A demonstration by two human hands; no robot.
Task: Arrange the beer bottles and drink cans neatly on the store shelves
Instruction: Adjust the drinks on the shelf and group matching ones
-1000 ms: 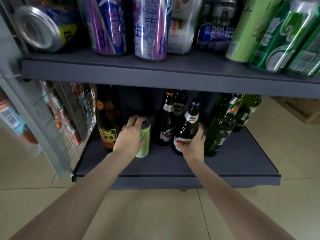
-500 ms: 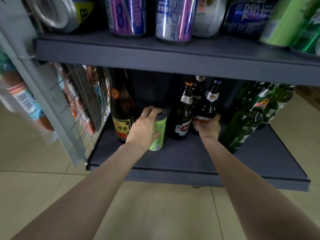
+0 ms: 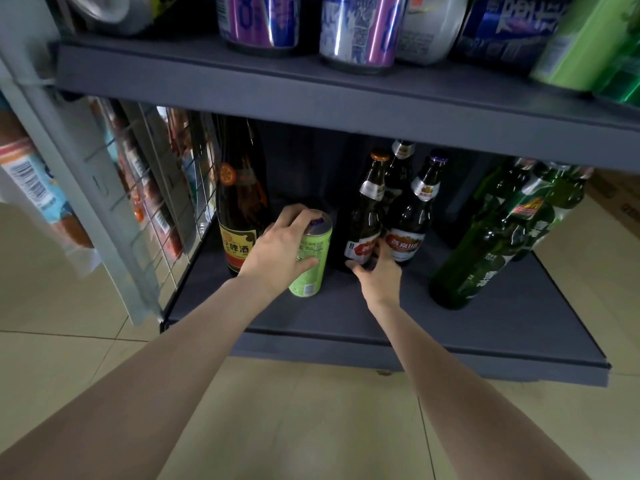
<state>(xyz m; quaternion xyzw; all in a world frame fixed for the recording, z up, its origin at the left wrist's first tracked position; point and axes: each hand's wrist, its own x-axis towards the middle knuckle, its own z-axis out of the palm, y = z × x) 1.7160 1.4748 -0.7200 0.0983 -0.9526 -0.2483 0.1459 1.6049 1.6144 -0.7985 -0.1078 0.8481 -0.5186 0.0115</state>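
Dark and tall, a yellow-labelled bottle point(image 3: 240, 202) is standing at the bottom shelf's point(image 3: 381, 327) left end. Beside it, the left hand point(image 3: 277, 252) is gripping an upright green can point(image 3: 311, 258). The right hand point(image 3: 377, 271), fingers loosely spread, is touching two brown beer bottles point(image 3: 367, 216); green bottles point(image 3: 491, 244) are leaning further right.

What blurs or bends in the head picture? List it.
Head view: the hanging packets at far left smear with motion blur; the upper shelf edge bows from wide-angle distortion; glare streaks the purple can; the lower shelf's back lies in shadow; the green can in the left hand stays sharp.
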